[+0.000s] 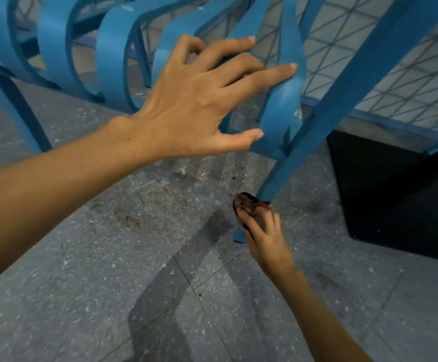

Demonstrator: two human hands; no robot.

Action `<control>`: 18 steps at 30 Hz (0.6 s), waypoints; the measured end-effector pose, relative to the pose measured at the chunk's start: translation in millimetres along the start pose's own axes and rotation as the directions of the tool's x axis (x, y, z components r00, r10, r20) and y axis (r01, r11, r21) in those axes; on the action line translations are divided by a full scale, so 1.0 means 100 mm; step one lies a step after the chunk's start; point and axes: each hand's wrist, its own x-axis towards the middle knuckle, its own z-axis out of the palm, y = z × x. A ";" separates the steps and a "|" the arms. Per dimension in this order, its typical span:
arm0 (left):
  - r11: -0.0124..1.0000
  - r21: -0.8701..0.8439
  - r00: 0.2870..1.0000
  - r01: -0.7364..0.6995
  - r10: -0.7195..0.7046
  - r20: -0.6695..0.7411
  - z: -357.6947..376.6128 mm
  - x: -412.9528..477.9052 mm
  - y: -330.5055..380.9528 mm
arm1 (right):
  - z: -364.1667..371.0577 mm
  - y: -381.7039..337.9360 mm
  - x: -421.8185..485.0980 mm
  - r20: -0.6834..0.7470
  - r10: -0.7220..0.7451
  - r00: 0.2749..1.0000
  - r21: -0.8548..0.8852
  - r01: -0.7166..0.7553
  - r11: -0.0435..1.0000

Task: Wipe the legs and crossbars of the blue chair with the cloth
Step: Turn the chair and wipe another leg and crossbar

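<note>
The blue chair (343, 95) fills the top of the head view, with curved slats and a mesh seat panel. One blue leg (285, 176) slants down to the floor at centre right. My right hand (262, 233) grips a dark brownish cloth (245, 202) wrapped against the lower part of that leg, just above its foot. My left hand (202, 100) is spread over the curved blue slats, fingers straight, fingertips touching one slat and the thumb against its lower end.
The floor (108, 257) is grey speckled tile with brown dirt stains (131, 220) left of the leg. A black box-like object (395, 194) stands on the floor at the right, close behind the leg. More blue legs (21, 113) rise at the left.
</note>
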 end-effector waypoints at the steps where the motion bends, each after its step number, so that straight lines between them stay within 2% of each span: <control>1: 1.000 -0.001 1.000 0.003 -0.003 -0.013 0.01 0.00 0.00 | -0.01 -0.02 0.01 0.011 0.013 1.000 0.019 -0.013 1.000; 4: 1.000 -0.020 1.000 0.014 -0.014 -0.026 0.03 -0.01 0.02 | -0.25 -0.14 0.19 -0.117 0.131 0.985 0.065 -0.124 0.990; 7: 1.000 -0.020 0.999 0.013 -0.014 -0.043 0.04 -0.02 0.03 | -0.56 -0.33 0.49 -0.384 0.243 0.891 0.075 -0.233 0.970; 9: 1.000 -0.018 0.998 0.005 -0.006 -0.064 0.05 -0.01 0.02 | -0.62 -0.44 0.61 -0.421 0.307 0.854 0.048 -0.317 0.947; 11: 1.000 -0.015 0.998 0.003 -0.004 -0.070 0.07 -0.01 0.03 | -0.49 -0.50 0.60 -0.349 0.387 0.853 -0.016 -0.418 0.908; 13: 1.000 -0.020 0.998 0.006 -0.007 -0.068 0.08 -0.01 0.01 | -0.27 -0.54 0.50 -0.192 0.484 0.854 -0.072 -0.504 0.861; 14: 1.000 -0.020 0.998 -0.001 -0.001 -0.069 0.08 -0.01 0.02 | -0.16 -0.57 0.45 -0.066 0.557 0.828 -0.094 -0.561 0.822; 16: 1.000 -0.017 0.997 0.006 -0.007 -0.075 0.11 -0.01 0.01 | 0.01 -0.61 0.33 0.147 0.670 0.728 -0.125 -0.658 0.742; 18: 0.997 -0.072 0.985 -0.003 -0.009 -0.173 0.18 -0.10 0.04 | 0.08 -0.64 0.27 0.252 0.709 0.659 -0.084 -0.715 0.694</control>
